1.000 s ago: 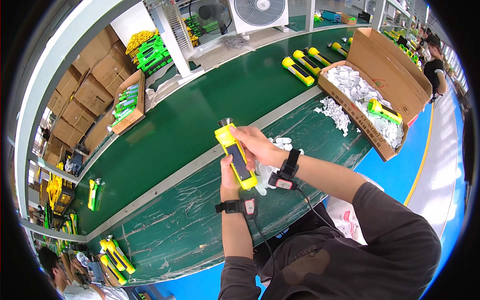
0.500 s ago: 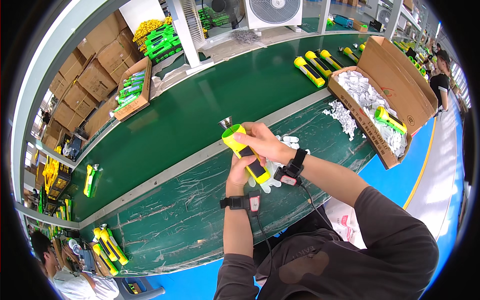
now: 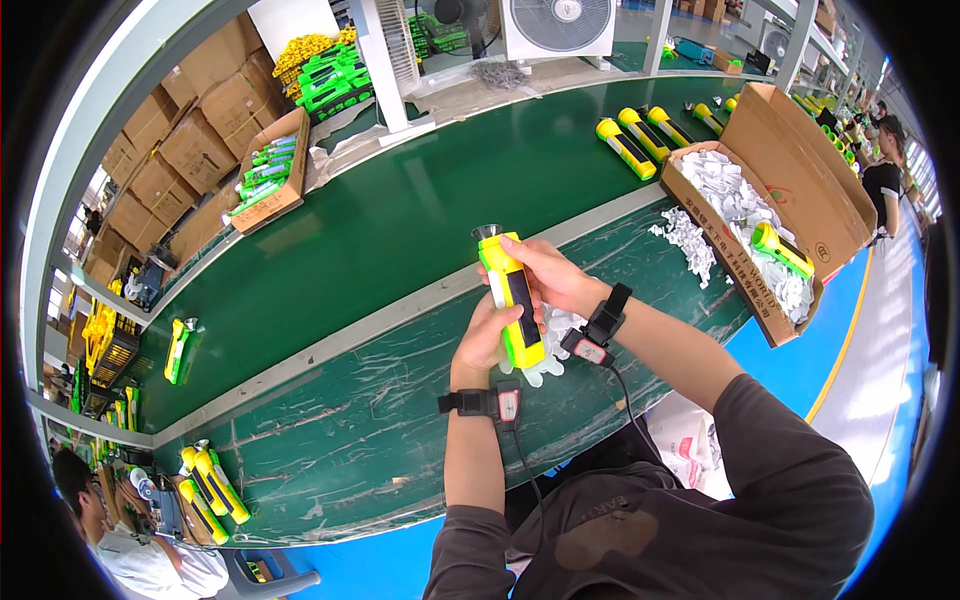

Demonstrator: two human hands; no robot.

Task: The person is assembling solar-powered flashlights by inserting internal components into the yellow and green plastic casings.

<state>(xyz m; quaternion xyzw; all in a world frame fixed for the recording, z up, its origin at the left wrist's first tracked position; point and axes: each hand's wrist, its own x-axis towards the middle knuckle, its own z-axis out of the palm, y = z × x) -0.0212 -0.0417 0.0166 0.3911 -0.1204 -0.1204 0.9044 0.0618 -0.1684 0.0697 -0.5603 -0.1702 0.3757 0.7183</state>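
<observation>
A yellow-and-green flashlight (image 3: 522, 318) with a dark panel along its side is held between my two hands above the bench. My left hand (image 3: 481, 342) is closed around its lower body, thumb on the panel side. Near the flashlight's upper end, my right hand (image 3: 552, 274) grips with its thumb on the head and its other fingers partly hidden behind. A shiny reflector cup (image 3: 487, 232) sits at the head's top; whether it is seated cannot be made out. Beneath my hands lies a small heap of white plastic pieces (image 3: 548, 368).
At right stands an open cardboard box (image 3: 738, 262) of white pieces with a flashlight on top; loose white bits (image 3: 686, 240) lie beside it. Several flashlights (image 3: 626, 150) rest on the green belt (image 3: 380, 230). More flashlights (image 3: 213, 485) lie at the bench's left end, near a seated person (image 3: 150, 560).
My hands have turned the flashlight more upright and moved its head slightly right and up. The reflector, earlier tilted beside the open rim, now sits over the head. The whole view has shifted a little.
</observation>
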